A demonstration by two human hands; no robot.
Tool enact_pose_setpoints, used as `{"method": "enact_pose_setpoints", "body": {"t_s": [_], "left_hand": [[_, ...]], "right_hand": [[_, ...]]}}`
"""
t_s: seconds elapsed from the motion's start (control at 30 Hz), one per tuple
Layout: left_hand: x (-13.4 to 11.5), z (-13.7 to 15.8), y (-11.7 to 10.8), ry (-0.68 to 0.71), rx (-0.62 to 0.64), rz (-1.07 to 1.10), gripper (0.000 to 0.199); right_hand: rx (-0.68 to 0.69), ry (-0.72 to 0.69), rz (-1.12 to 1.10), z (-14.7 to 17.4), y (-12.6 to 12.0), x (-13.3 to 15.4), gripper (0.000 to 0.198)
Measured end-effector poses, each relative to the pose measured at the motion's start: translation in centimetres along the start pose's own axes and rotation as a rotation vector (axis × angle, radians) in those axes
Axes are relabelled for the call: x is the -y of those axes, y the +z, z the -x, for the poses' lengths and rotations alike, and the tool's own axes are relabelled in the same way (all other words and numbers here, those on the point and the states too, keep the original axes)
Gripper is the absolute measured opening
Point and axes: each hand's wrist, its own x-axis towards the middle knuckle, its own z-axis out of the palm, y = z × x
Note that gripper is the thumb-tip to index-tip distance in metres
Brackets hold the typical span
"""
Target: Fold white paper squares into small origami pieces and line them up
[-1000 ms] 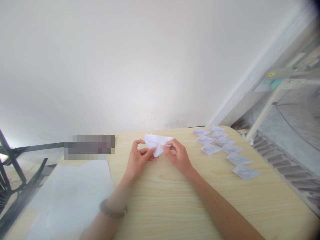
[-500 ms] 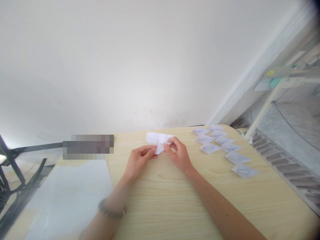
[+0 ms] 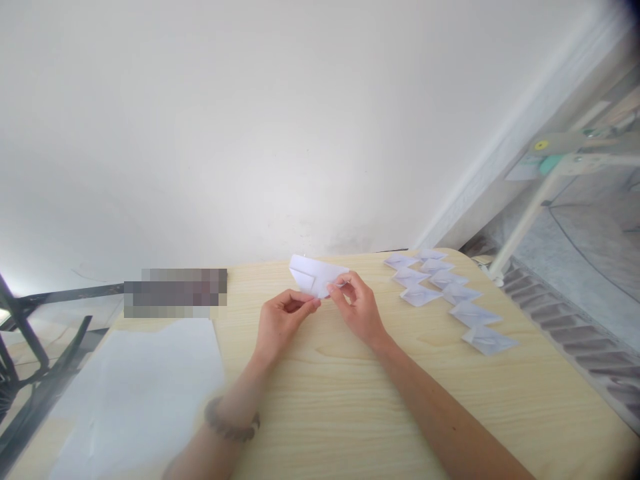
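Observation:
A partly folded sheet of white paper is held up over the middle of the table, tilted with its left end higher. My left hand pinches its lower edge between thumb and fingers. My right hand is closed on its right end, thumb on the near face. Part of the paper's right end is hidden behind my right fingers. To the right, several folded paper boats lie in two slanting rows, the nearest one lowest in view.
White paper sheets lie on the table's left side. A blurred-out block sits behind them at the back left. The wooden table meets a white wall. A black metal frame stands left, a pale metal stand right.
The paper has turned, its left end rising and its right end dipping. My left fingers have shifted along its lower edge, a little to the right. My right hand has hardly moved.

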Motion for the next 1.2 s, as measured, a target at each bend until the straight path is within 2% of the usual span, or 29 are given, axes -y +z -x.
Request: {"method": "enact_pose_setpoints", "body": {"t_s": [0.6,0.77,1.0,1.2], "left_hand": [[-0.3,-0.1,0.5,-0.074,0.009,0.113,0.026],[-0.1,-0.1,0.5,-0.071,-0.011,0.173,0.036],[0.1,-0.3,0.3,-0.092,0.027,0.148,0.047],[0.0,-0.5,0.1,-0.101,0.124,0.1,0.034]], "right_hand": [[-0.067,0.106,-0.027,0.0,0.2,-0.7,0.022],[-0.066,0.121,-0.027,0.0,0.3,-0.8,0.022],[-0.064,0.164,-0.056,-0.1,0.3,-0.9,0.024],[-0.044,0.194,-0.131,-0.3,0.2,-1.1,0.027]]}}
